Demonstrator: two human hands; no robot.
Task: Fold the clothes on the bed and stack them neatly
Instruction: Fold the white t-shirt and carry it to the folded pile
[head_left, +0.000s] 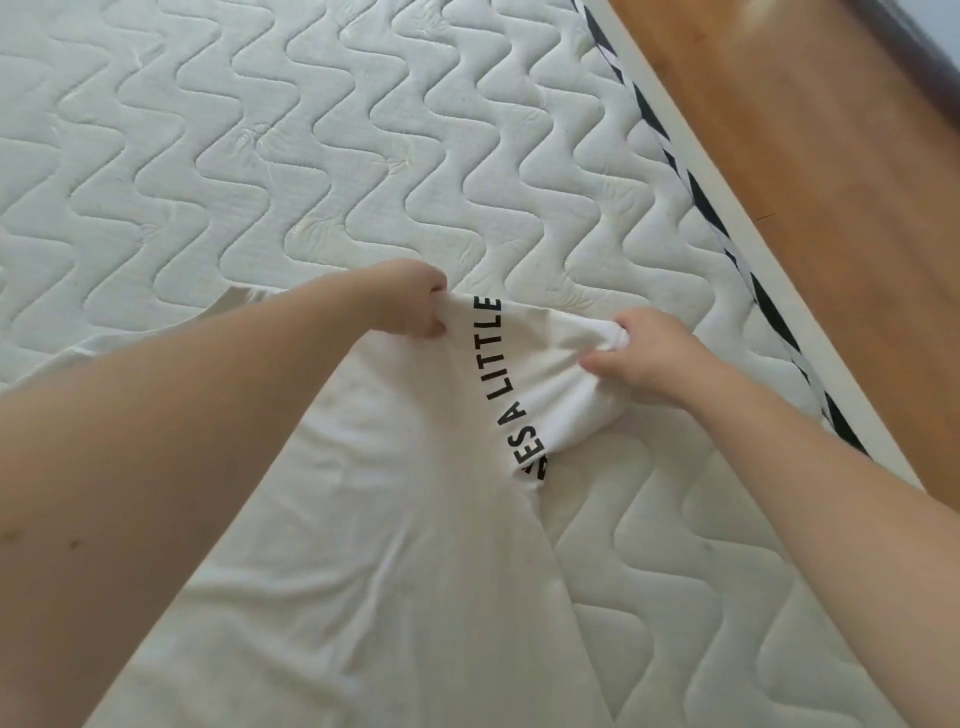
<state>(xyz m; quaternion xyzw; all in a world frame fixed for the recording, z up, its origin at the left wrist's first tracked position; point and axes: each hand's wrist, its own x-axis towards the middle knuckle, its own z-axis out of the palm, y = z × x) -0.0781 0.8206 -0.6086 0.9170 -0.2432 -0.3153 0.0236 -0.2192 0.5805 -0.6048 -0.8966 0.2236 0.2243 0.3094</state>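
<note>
A white T-shirt (395, 545) with black printed letters reading "ES A LITTLE" lies on the quilted white mattress (291, 156), spread toward the bottom left. My left hand (410, 301) pinches the shirt's far edge beside the lettering and lifts it slightly. My right hand (649, 353) grips a bunched fold of the same shirt on the right, just above the mattress. The cloth between both hands is pulled taut. My left forearm hides part of the shirt's left side.
The mattress's right edge carries a black-and-white striped band (727, 234) against a white bed frame (769, 228). Beyond it is a wooden floor (831, 156). No other garments are in view.
</note>
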